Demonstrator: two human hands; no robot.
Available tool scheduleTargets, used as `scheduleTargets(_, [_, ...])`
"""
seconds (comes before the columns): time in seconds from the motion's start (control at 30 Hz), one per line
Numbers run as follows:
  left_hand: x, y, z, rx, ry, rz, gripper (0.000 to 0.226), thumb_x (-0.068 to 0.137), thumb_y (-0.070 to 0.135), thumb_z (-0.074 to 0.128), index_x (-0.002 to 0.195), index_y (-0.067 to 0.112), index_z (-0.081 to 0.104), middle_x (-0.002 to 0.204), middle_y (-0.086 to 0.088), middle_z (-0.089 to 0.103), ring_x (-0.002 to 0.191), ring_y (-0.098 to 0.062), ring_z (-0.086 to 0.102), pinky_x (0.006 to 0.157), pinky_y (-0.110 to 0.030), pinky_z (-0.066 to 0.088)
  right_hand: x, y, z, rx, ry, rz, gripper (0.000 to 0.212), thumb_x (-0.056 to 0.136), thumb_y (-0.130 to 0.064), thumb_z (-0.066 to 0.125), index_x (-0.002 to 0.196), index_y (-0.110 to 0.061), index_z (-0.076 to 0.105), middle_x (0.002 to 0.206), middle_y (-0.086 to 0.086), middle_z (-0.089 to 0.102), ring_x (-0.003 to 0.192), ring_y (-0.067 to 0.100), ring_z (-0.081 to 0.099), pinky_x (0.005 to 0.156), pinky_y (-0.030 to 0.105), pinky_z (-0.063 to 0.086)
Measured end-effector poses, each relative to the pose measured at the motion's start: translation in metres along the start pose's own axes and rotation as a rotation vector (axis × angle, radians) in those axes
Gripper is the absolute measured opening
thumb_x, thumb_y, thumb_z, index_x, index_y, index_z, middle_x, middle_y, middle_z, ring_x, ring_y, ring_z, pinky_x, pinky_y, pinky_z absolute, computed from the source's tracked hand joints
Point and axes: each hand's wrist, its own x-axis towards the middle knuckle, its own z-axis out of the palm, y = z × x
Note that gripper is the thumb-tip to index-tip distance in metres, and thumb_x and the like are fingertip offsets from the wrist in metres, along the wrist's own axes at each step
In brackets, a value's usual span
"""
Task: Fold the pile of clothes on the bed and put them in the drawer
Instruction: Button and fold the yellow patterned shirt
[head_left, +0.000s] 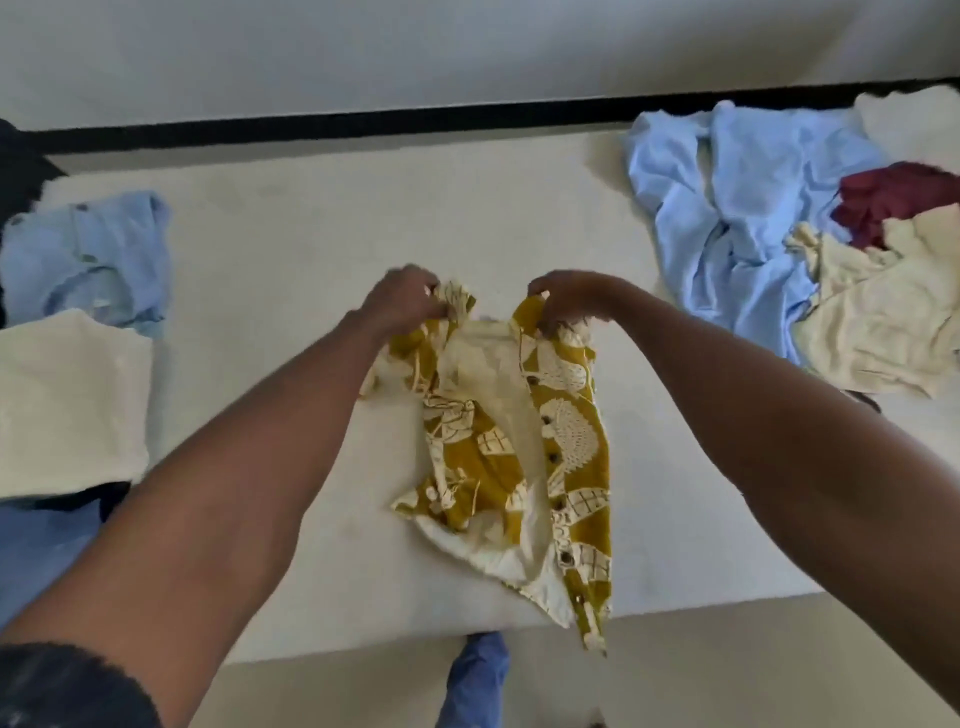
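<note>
Our left hand (402, 299) and right hand (563, 299) each pinch a top corner of the mustard patterned button-up shirt (519, 457), spread on the bed (311, 249).

Mustard-and-cream patterned button shirt (519, 457), open-fronted and rumpled, hangs from both hands down onto the bed (311, 249); unfolded clothes pile (779, 249) right of them
</note>
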Motion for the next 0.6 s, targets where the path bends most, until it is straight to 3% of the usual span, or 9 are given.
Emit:
scheduleTargets(0.07, [0.043,-0.002,0.004,-0.032,0.204,0.017,0.057,0.089,0.032,0.069,0.141,0.017,0.049,0.137,-0.017,0.054,0.122,-0.033,0.055,0.095,-0.036,0.045,0.046,0.005,0.004,0.06,0.343,0.008,0.044,0.086,-0.005,0.06,0.129,-0.008,0.053,0.128,0.018,0.054,0.098,0.027,0.056,0.066,0.025,0.047])
scheduleTargets(0.13, [0.068,-0.004,0.022,-0.122,0.371,0.038,0.065,0.095,0.026,0.06,0.152,0.018,0.029,0.152,-0.016,0.033,0.136,-0.031,0.039,0.107,-0.039,0.038,0.081,0.014,0.024,0.107,0.661,0.055,0.049,0.084,0.002,0.051,0.132,-0.006,0.045,0.132,0.022,0.044,0.109,0.039,0.053,0.085,0.042,0.048])
scheduleTargets(0.17, [0.07,-0.008,0.04,-0.121,0.413,0.045,0.062,0.096,0.023,0.058,0.151,0.016,0.03,0.152,-0.015,0.031,0.137,-0.03,0.037,0.108,-0.039,0.038,0.091,0.021,0.043,0.08,0.702,0.054,0.054,0.082,0.006,0.051,0.134,-0.005,0.042,0.133,0.023,0.04,0.113,0.042,0.049,0.09,0.046,0.046])
scheduleTargets(0.23, [0.052,-0.025,0.084,-0.084,0.434,0.06,0.044,0.095,0.017,0.057,0.138,0.009,0.047,0.138,-0.015,0.045,0.127,-0.032,0.046,0.101,-0.043,0.043,0.091,0.033,0.088,0.0,0.667,-0.01,0.053,0.08,0.008,0.053,0.131,-0.004,0.045,0.132,0.023,0.039,0.113,0.041,0.047,0.087,0.046,0.045])
scheduleTargets(0.33, [-0.01,-0.063,0.16,-0.065,0.247,0.062,0.014,0.093,0.015,0.056,0.104,0.007,0.061,0.108,-0.015,0.059,0.101,-0.035,0.057,0.081,-0.043,0.047,0.076,0.062,0.166,-0.101,0.501,-0.055,0.031,0.082,0.004,0.052,0.113,-0.001,0.056,0.121,0.022,0.05,0.1,0.04,0.055,0.067,0.04,0.041])
scheduleTargets(0.37, [-0.034,-0.076,0.184,-0.055,0.177,0.067,0.011,0.094,0.017,0.056,0.096,0.007,0.061,0.1,-0.014,0.061,0.094,-0.035,0.059,0.077,-0.041,0.045,0.067,0.072,0.188,-0.099,0.426,-0.024,0.029,0.083,0.002,0.051,0.112,-0.002,0.058,0.121,0.02,0.053,0.101,0.039,0.057,0.067,0.039,0.042])
scheduleTargets(0.43, [-0.082,-0.098,0.226,-0.008,0.088,0.102,0.023,0.095,0.031,0.055,0.089,0.01,0.061,0.092,-0.011,0.062,0.086,-0.033,0.06,0.073,-0.039,0.044,0.05,0.088,0.22,-0.047,0.303,0.045,0.042,0.087,-0.002,0.051,0.128,-0.008,0.058,0.132,0.015,0.052,0.116,0.038,0.054,0.085,0.042,0.047])
scheduleTargets(0.5, [-0.121,-0.114,0.255,0.09,0.051,0.182,0.043,0.093,0.054,0.049,0.093,0.013,0.062,0.094,-0.005,0.061,0.087,-0.029,0.06,0.074,-0.038,0.045,0.034,0.094,0.237,0.067,0.286,0.077,0.054,0.092,-0.006,0.047,0.146,-0.014,0.043,0.148,0.01,0.042,0.131,0.035,0.043,0.104,0.044,0.041])
scheduleTargets(0.6, [-0.159,-0.118,0.273,0.224,0.113,0.245,0.063,0.083,0.072,0.049,0.106,0.014,0.059,0.107,-0.006,0.058,0.098,-0.026,0.054,0.081,-0.042,0.045,0.002,0.098,0.257,0.062,0.426,0.03,0.044,0.095,-0.007,0.049,0.139,-0.008,0.045,0.146,0.013,0.042,0.129,0.034,0.041,0.103,0.046,0.042])
